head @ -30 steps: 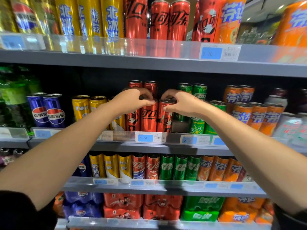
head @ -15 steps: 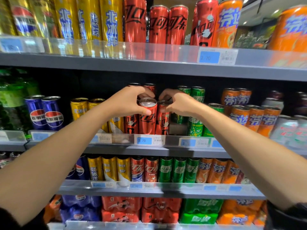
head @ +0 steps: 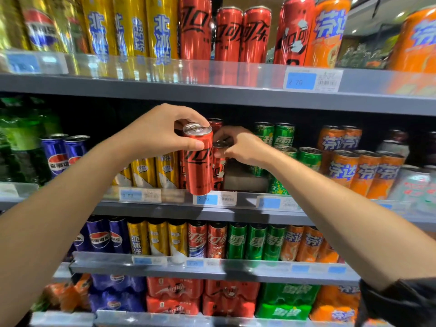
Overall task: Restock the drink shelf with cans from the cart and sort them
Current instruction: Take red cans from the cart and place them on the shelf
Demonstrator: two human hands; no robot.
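Observation:
My left hand (head: 162,131) grips a tall red cola can (head: 199,161) by its top rim and holds it lifted in front of the middle shelf (head: 212,212), its base over the price strip. Just to the right, my right hand (head: 243,147) closes over the top of a second red can (head: 219,168) that stands on the shelf in the red row. More red cans stand behind, partly hidden by my hands. The cart is out of view.
Yellow cans (head: 153,171) and blue cola cans (head: 63,156) stand left of the red row; green cans (head: 283,138) and orange cans (head: 358,171) stand right. A gap (head: 243,180) lies right of the red cans. The top shelf (head: 212,90) hangs close above.
My left hand has pulled its red can up and out toward me, clear of the row. My right hand stays on the neighbouring red can. The view has tilted slightly downward.

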